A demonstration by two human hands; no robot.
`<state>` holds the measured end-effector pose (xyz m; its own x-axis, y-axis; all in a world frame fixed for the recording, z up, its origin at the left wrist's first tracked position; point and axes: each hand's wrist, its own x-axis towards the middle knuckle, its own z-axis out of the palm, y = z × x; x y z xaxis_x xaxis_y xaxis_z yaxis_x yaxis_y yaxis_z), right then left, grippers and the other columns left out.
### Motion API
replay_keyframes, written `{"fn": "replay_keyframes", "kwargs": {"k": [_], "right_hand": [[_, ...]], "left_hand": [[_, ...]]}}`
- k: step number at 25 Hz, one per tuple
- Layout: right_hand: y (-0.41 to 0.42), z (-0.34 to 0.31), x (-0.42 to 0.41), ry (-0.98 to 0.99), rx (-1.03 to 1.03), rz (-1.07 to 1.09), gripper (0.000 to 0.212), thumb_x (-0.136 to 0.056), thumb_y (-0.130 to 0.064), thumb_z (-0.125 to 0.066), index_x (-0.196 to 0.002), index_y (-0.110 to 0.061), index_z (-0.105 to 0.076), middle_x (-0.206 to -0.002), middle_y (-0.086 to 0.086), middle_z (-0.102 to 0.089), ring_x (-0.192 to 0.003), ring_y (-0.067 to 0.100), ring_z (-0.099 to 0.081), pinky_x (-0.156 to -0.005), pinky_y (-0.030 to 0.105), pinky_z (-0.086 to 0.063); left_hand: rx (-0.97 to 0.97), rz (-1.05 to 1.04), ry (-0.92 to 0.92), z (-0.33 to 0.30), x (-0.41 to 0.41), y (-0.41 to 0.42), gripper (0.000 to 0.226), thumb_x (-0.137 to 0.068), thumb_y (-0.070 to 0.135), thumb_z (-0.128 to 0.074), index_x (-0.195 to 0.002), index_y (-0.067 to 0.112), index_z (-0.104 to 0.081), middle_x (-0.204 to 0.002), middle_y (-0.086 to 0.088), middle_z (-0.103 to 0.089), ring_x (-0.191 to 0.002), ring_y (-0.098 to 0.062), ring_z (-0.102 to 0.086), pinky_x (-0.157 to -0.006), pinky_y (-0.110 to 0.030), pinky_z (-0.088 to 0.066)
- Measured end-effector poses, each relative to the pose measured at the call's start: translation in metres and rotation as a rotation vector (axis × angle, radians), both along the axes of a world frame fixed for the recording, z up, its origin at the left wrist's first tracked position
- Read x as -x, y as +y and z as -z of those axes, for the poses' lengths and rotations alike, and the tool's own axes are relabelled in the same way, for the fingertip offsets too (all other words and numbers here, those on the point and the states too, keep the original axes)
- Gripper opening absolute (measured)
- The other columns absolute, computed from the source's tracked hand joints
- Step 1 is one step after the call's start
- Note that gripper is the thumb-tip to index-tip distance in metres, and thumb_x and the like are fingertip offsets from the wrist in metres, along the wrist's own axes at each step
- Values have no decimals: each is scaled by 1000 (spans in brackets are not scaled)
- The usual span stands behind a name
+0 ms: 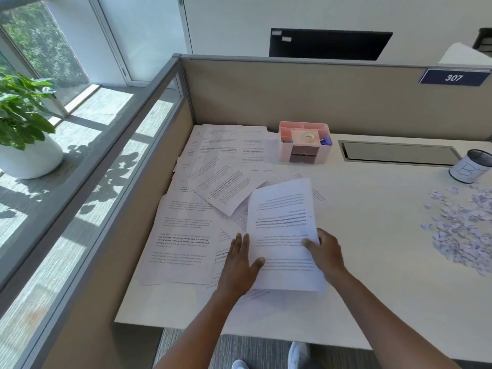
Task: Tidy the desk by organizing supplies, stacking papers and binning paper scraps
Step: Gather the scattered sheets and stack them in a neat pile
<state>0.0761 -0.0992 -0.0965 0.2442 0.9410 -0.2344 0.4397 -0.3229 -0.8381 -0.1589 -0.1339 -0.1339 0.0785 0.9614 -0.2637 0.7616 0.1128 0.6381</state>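
In the head view, both hands are on one printed sheet [285, 235] that lies near the front edge of the desk [372, 235], on top of other sheets. Its long axis runs from near to far and leans a little to the left at the far end. The left hand [239, 265] lies flat at the sheet's left edge, fingers straight, thumb pressing on the paper. The right hand [323, 254] holds the right edge; its thumb is on top, and I cannot tell how the other fingers lie.

The loose papers [207, 187] spread to the left and far side, nearer to the left hand. The paper scraps [460, 230] lie well apart on the right, near the bin cup [471, 166]. The pink organizer [304, 142] stands at the far side.
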Motion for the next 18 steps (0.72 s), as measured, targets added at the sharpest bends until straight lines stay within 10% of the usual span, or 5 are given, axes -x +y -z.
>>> {"fn": "replay_keyframes", "kwargs": {"k": [7,18], "right_hand": [[6,-3,-42,284,21,-25,8,-86,-19,-74,-93,-21,-72,-89,-3,-76,-82,21,-73,-70,37,-59],[44,7,-66,552,158,-173,24,-84,-9,-75,-107,-14,-72,-103,7,-76,-93,27,-73,-84,41,-58]], "left_hand": [[169,-351,-495,-26,-14,26,68,-95,45,-63,-152,17,-38,-136,-9,-64,-123,-25,-62,-108,-43,-46],[144,-493,-583,-30,-41,43,21,-92,14,-71,-113,17,-67,-107,-3,-76,-95,-22,-74,-88,-47,-60]]}}
